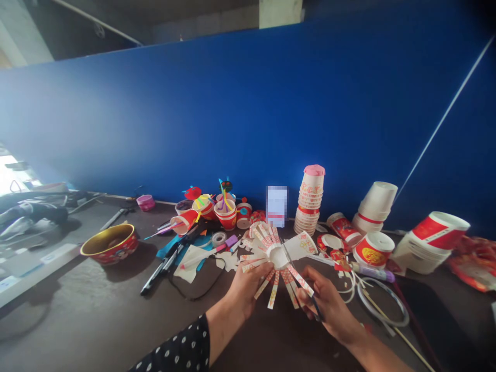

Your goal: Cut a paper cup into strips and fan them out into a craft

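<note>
A paper cup (pixel 276 256) with its wall cut into strips that fan outward sits between my hands. My left hand (pixel 251 284) grips it at the lower left, near its base. In my right hand (pixel 323 297) is a pair of scissors (pixel 289 257), its blades against the cup's wall and its dark handle partly hidden by my fingers. A wider uncut section (pixel 302 245) of the cup wall spreads to the upper right. Several cut strips (pixel 273 294) hang toward me.
Stacked paper cups (pixel 309 206) stand behind the cut cup, with more cups (pixel 374 249) at the right. A red and gold bowl (pixel 110 245), pens (pixel 166 266), a tape roll (pixel 219 238) and decorated cups (pixel 225 212) lie leftward. White tubing (pixel 382 302) curls at right. A blue partition (pixel 240 113) rises behind.
</note>
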`<state>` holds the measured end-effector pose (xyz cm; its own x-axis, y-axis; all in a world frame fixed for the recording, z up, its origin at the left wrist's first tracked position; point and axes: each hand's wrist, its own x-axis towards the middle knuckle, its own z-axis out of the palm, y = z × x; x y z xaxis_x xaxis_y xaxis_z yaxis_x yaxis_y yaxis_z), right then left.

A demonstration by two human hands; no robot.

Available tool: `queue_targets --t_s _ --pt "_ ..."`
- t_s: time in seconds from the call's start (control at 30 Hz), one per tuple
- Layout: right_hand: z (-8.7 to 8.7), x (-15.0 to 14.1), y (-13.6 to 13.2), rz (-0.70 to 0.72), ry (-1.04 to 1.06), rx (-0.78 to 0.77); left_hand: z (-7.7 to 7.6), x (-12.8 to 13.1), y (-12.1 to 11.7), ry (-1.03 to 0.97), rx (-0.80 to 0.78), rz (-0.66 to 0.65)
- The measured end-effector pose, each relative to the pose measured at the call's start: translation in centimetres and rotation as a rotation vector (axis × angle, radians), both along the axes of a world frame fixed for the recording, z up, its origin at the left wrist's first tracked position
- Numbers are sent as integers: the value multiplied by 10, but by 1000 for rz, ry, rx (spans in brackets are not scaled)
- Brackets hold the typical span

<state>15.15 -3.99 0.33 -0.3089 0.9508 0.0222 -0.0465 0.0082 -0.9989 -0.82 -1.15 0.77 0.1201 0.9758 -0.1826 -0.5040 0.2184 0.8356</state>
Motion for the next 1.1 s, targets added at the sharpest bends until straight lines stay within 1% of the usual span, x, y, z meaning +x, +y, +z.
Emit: queue_targets --t_s 0.3,0.43,0.53,0.8,0.97,1.1 --pt "1 1 0 -3 -4 -29 1 -2 2 -17 32 24" --pt "1 0 0 -20 10 -29 2 -1 2 -30 -14 48" --pt "-2 -1 0 -26 10 -19 3 0 2 -37 -46 48" --pt "-13 2 3 -35 -16 59 1 1 3 -27 -39 51" --pt "-8 0 2 -39 5 47 0 0 4 -32 -49 34" --pt "-6 -1 1 -33 36 35 -1 0 5 -7 -17 58"
